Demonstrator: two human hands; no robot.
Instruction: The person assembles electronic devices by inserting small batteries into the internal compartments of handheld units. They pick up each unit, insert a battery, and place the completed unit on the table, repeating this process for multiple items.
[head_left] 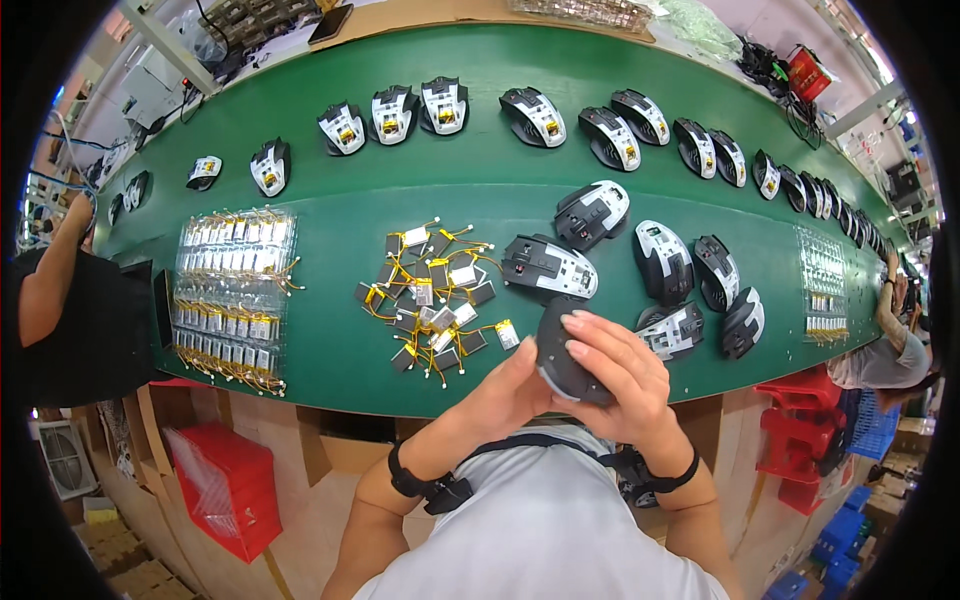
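Observation:
Between my hands, just over the near edge of the bench, is a computer mouse with a plain black face turned up. My left hand grips its left side, the thumb at the edge and the other fingers hidden. My right hand wraps round the right side, fingers lying across the black face. Beyond them sit several half-assembled mice, among them one grey-and-white mouse and another. A loose heap of small battery packs with yellow-ended leads lies left of the mice.
Clear trays of batteries stand left on the green bench; another tray is far right. A row of open mice runs along the back. People sit at both ends. A red crate stands below left, red stools below right.

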